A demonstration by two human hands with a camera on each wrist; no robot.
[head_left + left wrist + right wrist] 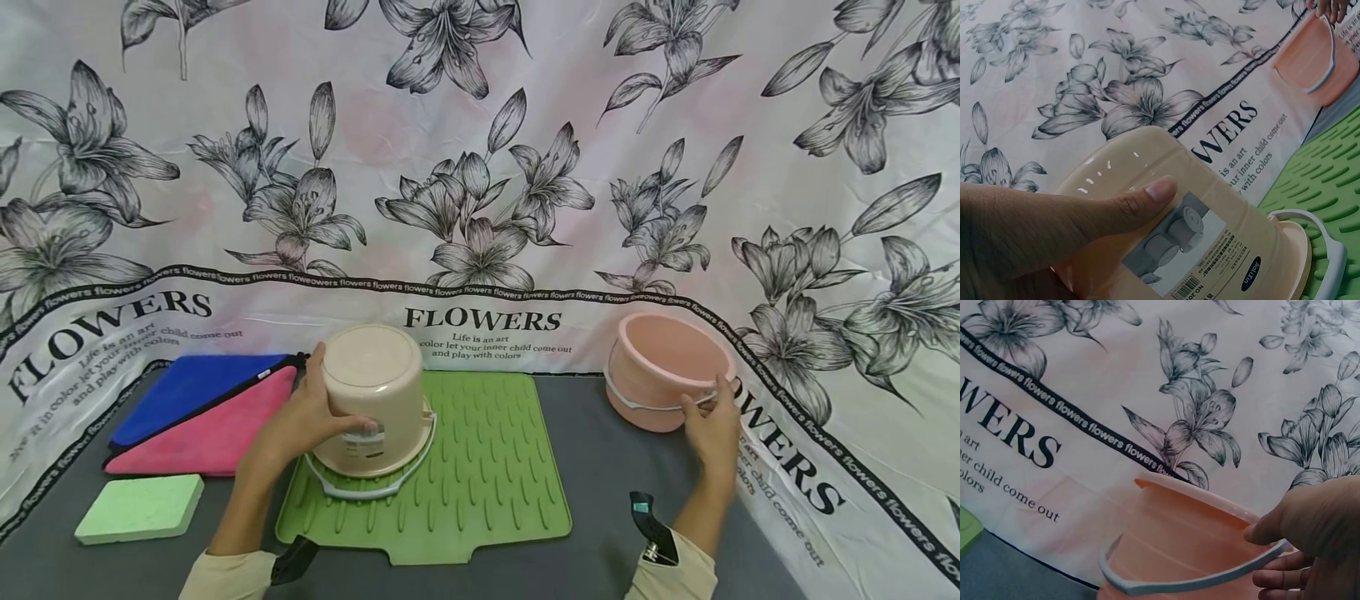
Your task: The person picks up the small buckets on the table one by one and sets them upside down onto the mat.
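Observation:
A cream bucket [375,400] stands upside down on the left part of the green drying mat [495,458], its grey handle [360,495] lying round the rim. My left hand [318,412] grips it from the left, thumb across the printed label [1179,244] and the other fingers behind the wall. At the back right, an upright peach bucket [648,383] leans slightly, with its grey handle hanging along its front. My right hand [712,425] pinches its right rim, thumb over the edge and fingers outside by the handle [1191,585].
Left of the mat lies a blue and pink zip pouch [217,425]. A pale green sponge block [139,508] sits in front of it. Flower-printed cloth [480,167] hangs behind and drapes along both sides of the dark grey table [592,500].

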